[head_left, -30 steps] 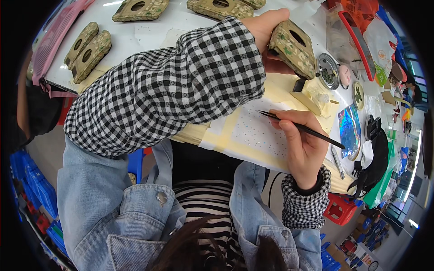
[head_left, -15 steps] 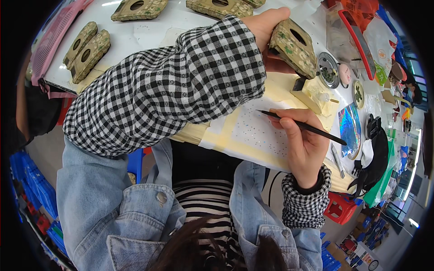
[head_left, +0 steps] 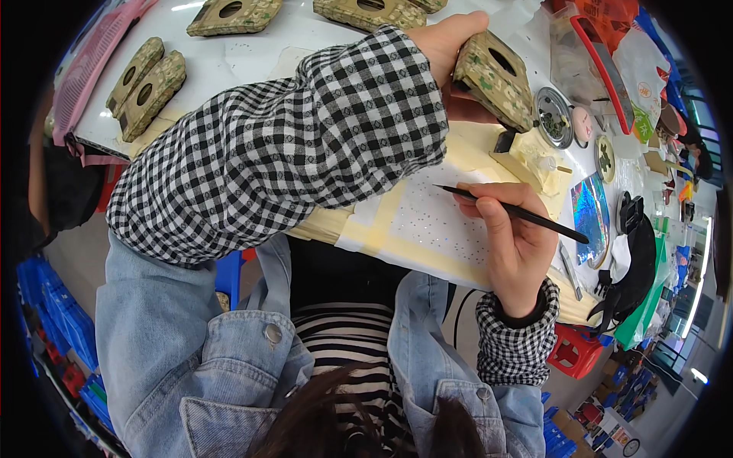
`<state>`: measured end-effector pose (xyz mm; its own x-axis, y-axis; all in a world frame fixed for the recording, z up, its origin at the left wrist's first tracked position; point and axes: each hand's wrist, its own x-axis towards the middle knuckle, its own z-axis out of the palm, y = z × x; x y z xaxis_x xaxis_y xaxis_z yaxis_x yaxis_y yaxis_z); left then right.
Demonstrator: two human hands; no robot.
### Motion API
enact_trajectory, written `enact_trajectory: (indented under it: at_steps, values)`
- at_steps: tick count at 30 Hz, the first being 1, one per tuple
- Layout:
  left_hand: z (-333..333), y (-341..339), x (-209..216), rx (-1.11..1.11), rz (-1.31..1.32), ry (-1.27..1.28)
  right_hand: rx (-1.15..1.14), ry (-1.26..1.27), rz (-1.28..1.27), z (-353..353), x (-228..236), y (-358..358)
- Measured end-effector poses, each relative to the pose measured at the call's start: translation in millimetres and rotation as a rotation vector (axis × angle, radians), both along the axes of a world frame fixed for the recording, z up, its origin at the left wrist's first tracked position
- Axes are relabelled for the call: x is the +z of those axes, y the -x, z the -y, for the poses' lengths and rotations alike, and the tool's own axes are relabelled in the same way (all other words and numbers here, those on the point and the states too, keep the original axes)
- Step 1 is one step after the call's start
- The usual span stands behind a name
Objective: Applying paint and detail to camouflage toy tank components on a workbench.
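My left hand (head_left: 449, 46), reaching across to the far side, is closed on a camouflage-patterned block (head_left: 489, 85) with a dark oval opening. Its thumb lies at the block's top edge; the other fingers are mostly hidden behind the block and the checked sleeve. Pinched in my right hand (head_left: 518, 248) is a thin black pencil-like stick (head_left: 561, 227), its pointed end directed left. Beneath that tip lies a white sheet (head_left: 424, 229) scattered with tiny shiny specks. The tip appears just over the specks; whether it touches the sheet I cannot tell.
Similar camouflage blocks (head_left: 237, 14) lie at the far left. A round metal dish (head_left: 555, 118), a yellowish taped block (head_left: 534, 172), a pink basket (head_left: 99, 72) and a red-edged bin (head_left: 607, 76) stand around. Silver tweezers (head_left: 569, 271) rest right of my right hand.
My right hand and the black stick have shifted very slightly. My left hand keeps hold of the camouflage block, almost unmoved.
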<state>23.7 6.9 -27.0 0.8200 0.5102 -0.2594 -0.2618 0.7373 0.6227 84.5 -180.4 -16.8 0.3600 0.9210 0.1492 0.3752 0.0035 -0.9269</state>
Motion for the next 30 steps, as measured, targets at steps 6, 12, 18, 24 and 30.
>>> enact_trajectory:
  at_steps: [6,12,18,24,30]
  values:
    - [-1.2,-0.4,-1.2,-0.012,0.001,-0.011,-0.018,-0.006,-0.014,-0.6,1.1,0.5]
    - [-0.5,0.0,0.3,-0.01,-0.01,0.005,0.043,0.034,0.044,0.7,2.3,-2.5]
    - [0.5,-0.1,0.8,-0.003,-0.02,0.004,0.001,0.034,0.013,0.3,-0.6,-0.4]
    - [1.0,2.9,2.5,0.001,-0.024,-0.006,-0.012,0.027,-0.022,-1.2,-1.8,0.4]
    - [1.1,3.0,3.6,-0.016,-0.02,-0.01,-0.014,0.027,-0.022,-0.6,-0.1,1.0]
